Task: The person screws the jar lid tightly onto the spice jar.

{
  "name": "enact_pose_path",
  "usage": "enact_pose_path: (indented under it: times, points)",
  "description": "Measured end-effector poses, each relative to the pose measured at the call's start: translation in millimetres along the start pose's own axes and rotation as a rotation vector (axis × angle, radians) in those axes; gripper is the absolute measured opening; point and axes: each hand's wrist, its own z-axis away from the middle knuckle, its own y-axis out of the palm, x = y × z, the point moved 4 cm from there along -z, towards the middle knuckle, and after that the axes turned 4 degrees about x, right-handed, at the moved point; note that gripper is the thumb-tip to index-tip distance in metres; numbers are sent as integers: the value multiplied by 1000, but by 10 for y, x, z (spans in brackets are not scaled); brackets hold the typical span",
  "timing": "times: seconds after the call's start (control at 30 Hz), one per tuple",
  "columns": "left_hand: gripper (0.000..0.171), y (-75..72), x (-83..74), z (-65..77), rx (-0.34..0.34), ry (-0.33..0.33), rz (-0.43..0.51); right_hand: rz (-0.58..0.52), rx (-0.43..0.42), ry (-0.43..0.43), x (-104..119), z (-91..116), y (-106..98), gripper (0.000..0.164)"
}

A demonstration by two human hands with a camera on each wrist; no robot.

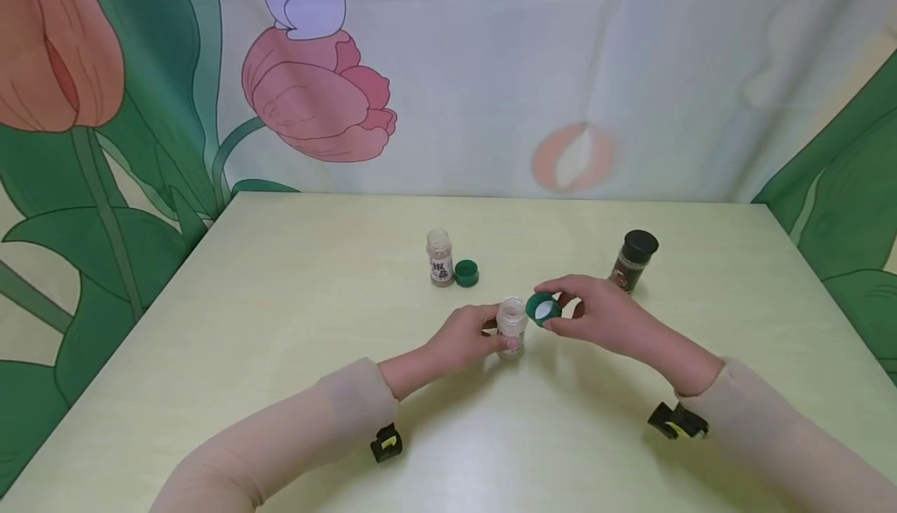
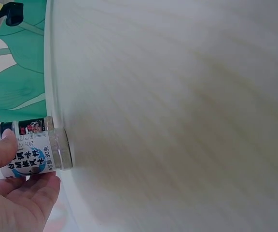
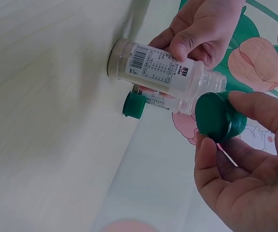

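Observation:
My left hand [image 1: 468, 335] grips a clear spice jar [image 3: 160, 67] with a white printed label, its neck uncapped. It stands upright on the table, some powder showing at its bottom. Beside the jar's mouth, my right hand [image 1: 596, 312] pinches a green cap [image 3: 220, 116] between thumb and fingers. The cap is tilted so its pale inside faces the head camera. Farther back stands a second uncapped spice jar [image 1: 440, 260], with another green cap [image 1: 466, 273] on the table to its right.
A black-lidded spice jar [image 1: 634, 260] stands behind my right hand. The light wooden table [image 1: 280, 279] ends at a back edge against a printed curtain [image 1: 462, 69] with tulips and a rabbit.

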Motion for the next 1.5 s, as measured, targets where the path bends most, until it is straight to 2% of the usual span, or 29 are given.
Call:
enact_pose_path:
  times: [0.4,0.57,0.93,1.2,1.5]
  points:
    - [39,-2,9,-10,1,3,1,61,-2,-21,59,-20,-31,44]
    - [37,-3,18,-15,6,4,0,-13,-1,-60,65,-43,-12,44]
    - [34,-5,13,-12,9,13,-5,-150,-8,-48,90,-134,55,51]
    - [32,-18,8,-10,18,32,-1,-93,-29,-86,116,-212,114,51]
    - [30,-29,36,-19,25,53,7,-58,-9,-95,148,-251,142,51]
